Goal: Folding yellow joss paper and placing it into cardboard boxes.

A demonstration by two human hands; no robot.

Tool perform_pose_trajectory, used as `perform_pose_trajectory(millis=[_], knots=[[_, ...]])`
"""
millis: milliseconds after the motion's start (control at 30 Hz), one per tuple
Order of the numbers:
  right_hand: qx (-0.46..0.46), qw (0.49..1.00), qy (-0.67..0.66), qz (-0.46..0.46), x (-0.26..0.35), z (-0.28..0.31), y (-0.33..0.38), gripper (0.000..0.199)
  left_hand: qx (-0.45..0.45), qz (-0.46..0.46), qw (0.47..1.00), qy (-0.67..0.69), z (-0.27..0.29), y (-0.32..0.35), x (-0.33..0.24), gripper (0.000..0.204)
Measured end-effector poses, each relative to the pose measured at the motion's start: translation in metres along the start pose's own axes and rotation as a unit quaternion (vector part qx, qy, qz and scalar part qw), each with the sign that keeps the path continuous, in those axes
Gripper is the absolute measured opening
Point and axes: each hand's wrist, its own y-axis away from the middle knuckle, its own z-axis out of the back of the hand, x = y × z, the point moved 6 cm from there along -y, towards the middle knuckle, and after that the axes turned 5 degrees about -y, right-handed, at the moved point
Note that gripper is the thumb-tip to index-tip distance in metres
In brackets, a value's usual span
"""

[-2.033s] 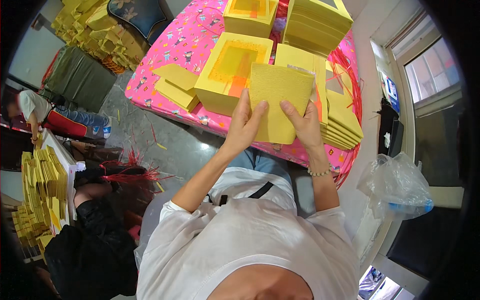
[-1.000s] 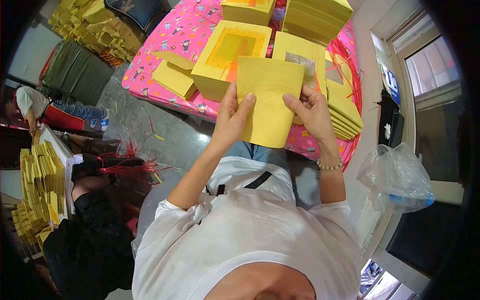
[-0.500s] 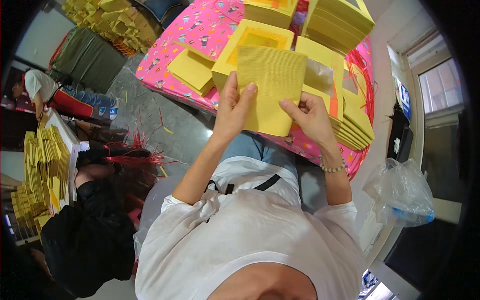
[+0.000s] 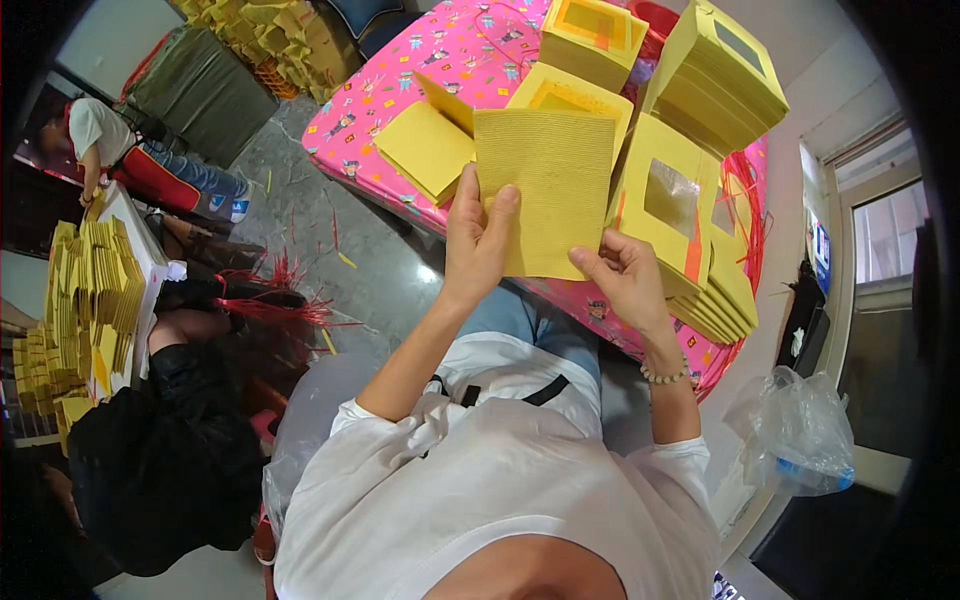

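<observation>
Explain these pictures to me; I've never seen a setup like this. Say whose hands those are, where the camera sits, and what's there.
There's no machine here: the left hand and right hand are one person's own, bare. The camera is worn on that person's head and looks down, so their white shirt fills the bottom. Its very wide lens bends straight edges.

The fingers of both hands hold a yellow sheet; whether it is one layer or several, I can't tell. Beyond it, a pink patterned surface bears yellow stacks, with red strings by its right edge.

The person in black at the left is someone else.
</observation>
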Motion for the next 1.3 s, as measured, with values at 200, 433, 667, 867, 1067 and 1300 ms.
perform_pose_trajectory(millis=[200, 433, 667, 867, 1067, 1300], knots=[[-0.008, 0.999, 0.045, -0.003, -0.004, 0.001, -0.009, 0.015, -0.064, -0.017, 0.998, -0.005, 0.016, -0.001, -0.002, 0.021], [0.029, 0.995, 0.084, 0.039, 0.026, -0.017, -0.039, 0.023, -0.158, 0.017, 0.986, 0.039, 0.075, 0.012, 0.009, 0.035], [-0.063, 0.824, 0.439, 0.352, 0.06, -0.03, -0.137, 0.044, -0.253, 0.072, 0.961, 0.089, 0.134, 0.031, 0.026, 0.033], [-0.007, 0.786, 0.596, 0.165, 0.023, -0.059, -0.215, 0.04, -0.273, 0.076, 0.954, 0.1, 0.151, 0.024, 0.023, 0.035], [0.039, 0.828, 0.535, 0.163, 0.002, -0.102, -0.218, 0.015, -0.246, 0.077, 0.955, 0.143, 0.162, -0.012, 0.009, 0.035], [0.121, 0.801, 0.558, 0.18, -0.01, -0.138, -0.205, 0.016, -0.187, 0.138, 0.943, 0.24, 0.178, -0.079, 0.047, 0.035]])
